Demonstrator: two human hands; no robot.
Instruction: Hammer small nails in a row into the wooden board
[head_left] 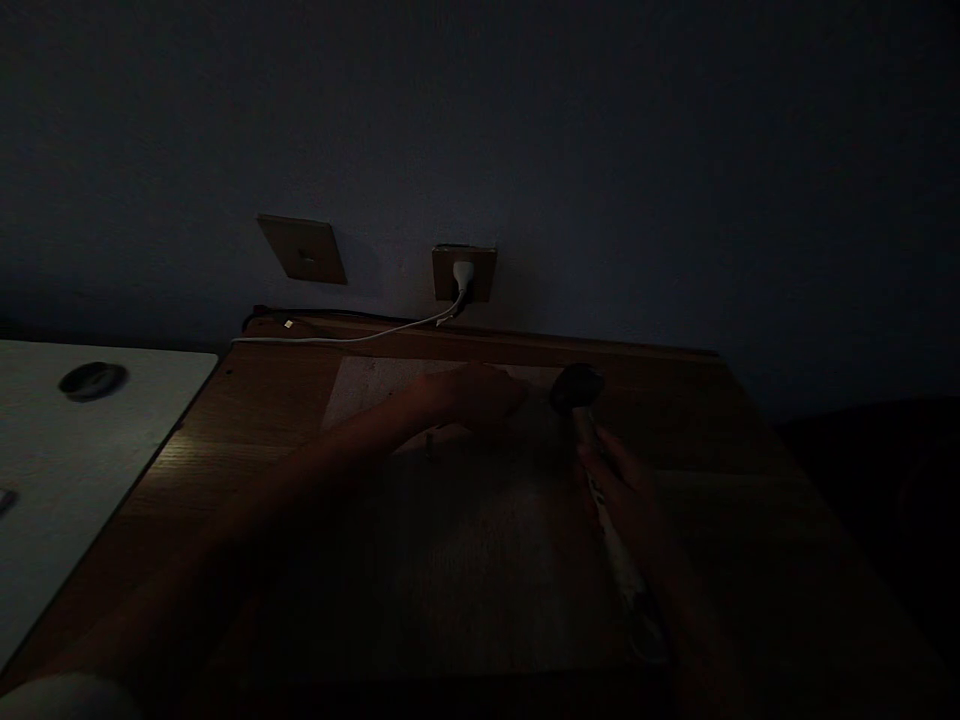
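The light is very dim. My right hand [619, 480] is wrapped round the pale handle of a hammer [611, 535], whose dark, bulky head [577, 386] points away from me. To the left of that head, my left hand [480, 395] reaches across the far part of a pale board [360, 385] on the wooden table. Its fingers look pinched together low over the board; what is in them, if anything, is lost in the dark. A small upright piece like a nail [430, 446] stands just nearer than my left wrist.
Behind the wooden table [187, 480] is a wall with a blank-looking plate [304, 250] and a socket [484, 275] holding a white plug [463, 272]. Its white cable [360, 335] runs along the table's back edge. At left, a white surface [97, 470] carries a dark round object [92, 381].
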